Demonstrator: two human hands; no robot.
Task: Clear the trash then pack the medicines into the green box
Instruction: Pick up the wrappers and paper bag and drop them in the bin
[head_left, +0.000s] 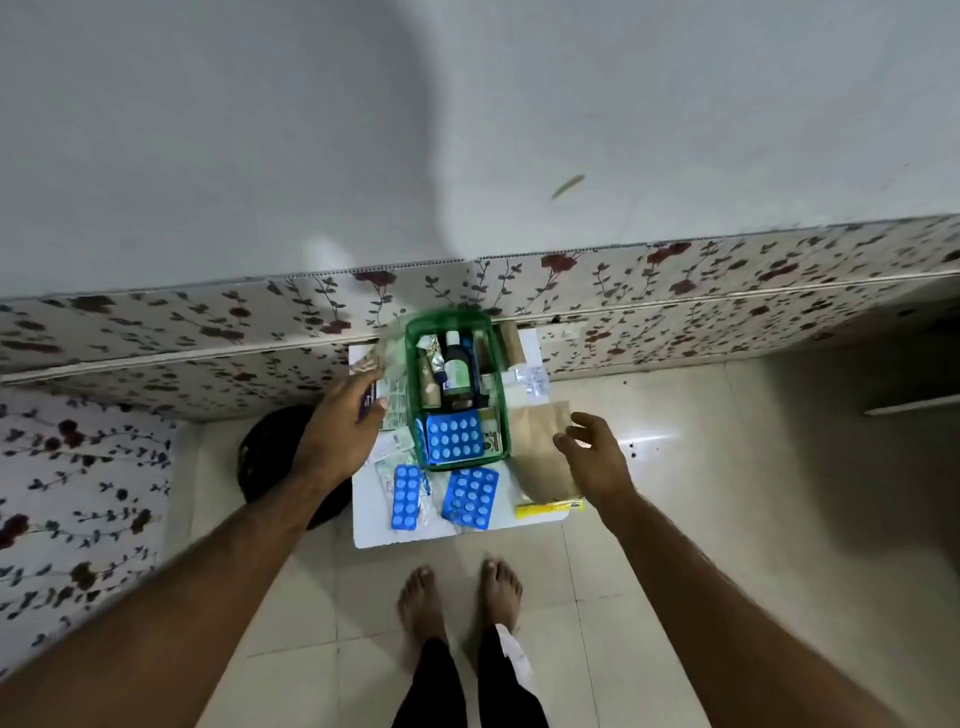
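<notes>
A green box (413, 374) stands on a small white table (400, 535). Inside it lie a dark bottle (457, 371), tubes and a blue blister pack (453, 435). Two more blue blister packs (405, 496) (470, 498) lie on the table in front of the box. A brown paper bag (540, 457) and a yellow strip (550, 507) lie to the right. My left hand (340, 431) sits left of the box, fingers curled on a small dark packet (370, 402) over some leaflets. My right hand (597, 457) hovers over the paper bag's right edge, fingers spread, holding nothing.
A black round bin (270, 457) stands on the floor left of the table, partly hidden by my left arm. A floral-papered ledge (675, 291) runs behind the table. A silver blister strip (535, 379) lies at the back right. My bare feet (457, 597) stand on tiles.
</notes>
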